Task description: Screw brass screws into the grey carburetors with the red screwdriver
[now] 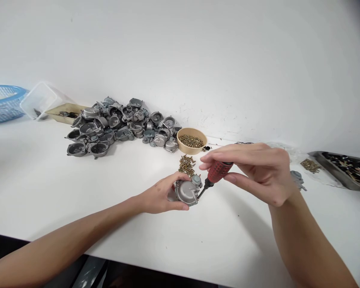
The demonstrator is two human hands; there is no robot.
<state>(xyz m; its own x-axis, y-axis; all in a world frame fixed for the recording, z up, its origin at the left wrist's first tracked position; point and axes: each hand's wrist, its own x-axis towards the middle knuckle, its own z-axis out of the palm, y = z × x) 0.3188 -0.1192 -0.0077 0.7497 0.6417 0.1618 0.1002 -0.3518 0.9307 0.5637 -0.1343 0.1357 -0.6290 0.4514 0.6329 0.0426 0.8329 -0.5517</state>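
My left hand (160, 196) grips a small grey cast-metal housing (187, 192) resting on the white table (78, 200). My right hand (258, 170) holds a red-handled screwdriver (217, 173) by its grip. The screwdriver slants down to the left and its dark tip touches the right side of the housing. A small heap of brass screws (187, 165) lies just behind the housing.
A large pile of similar grey housings (120, 126) sits at the back left, beside a tan bowl of screws (191, 141). A blue basket (3, 102) and clear tub (39, 100) stand far left. A metal tray of dark parts (348, 168) and loose screws (310, 165) are at right.
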